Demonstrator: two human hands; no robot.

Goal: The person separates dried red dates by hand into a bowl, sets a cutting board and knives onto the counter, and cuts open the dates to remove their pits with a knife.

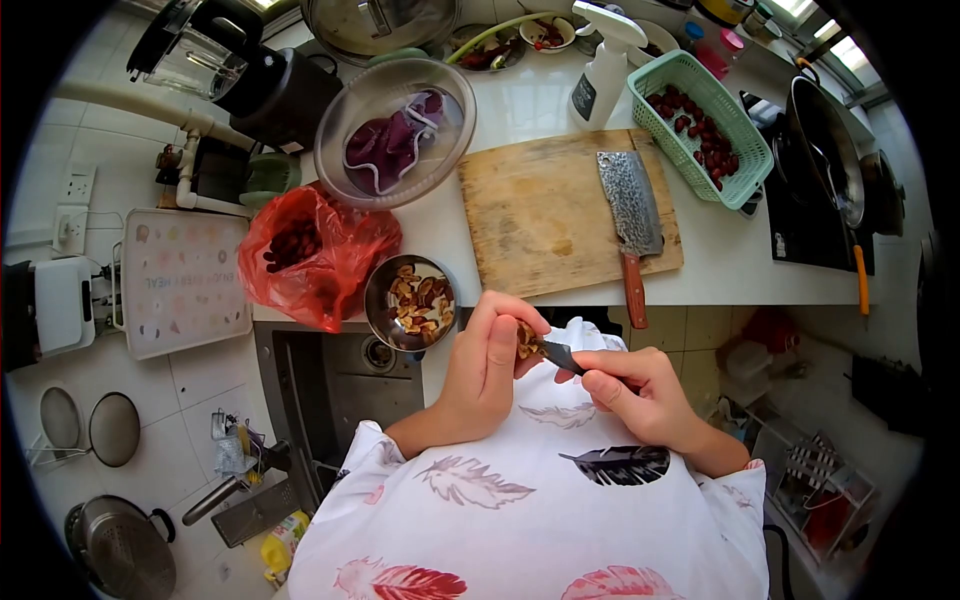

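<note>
Close to my chest, my left hand [492, 352] is closed around a cut-open red date [527, 340] whose yellow-brown flesh shows. A small dark-bladed paring knife [560, 355] is gripped in my right hand [640, 393], its tip touching the date. Just left of my hands, a metal bowl [372, 305] holds several cut date pieces [420, 298]. Beside it lies an open red plastic bag [345, 255] with whole dark red dates [293, 244] inside. On the wooden cutting board [530, 215] rests a cleaver [632, 205], its wooden handle jutting past the counter edge.
A green basket [665, 75] of red dates stands at the back right, near a white spray bottle [600, 70]. Behind the bag sits a plastic basin [335, 150] with a purple cloth. The sink [340, 400] lies at the left, the stove with a wok [825, 130] at the right.
</note>
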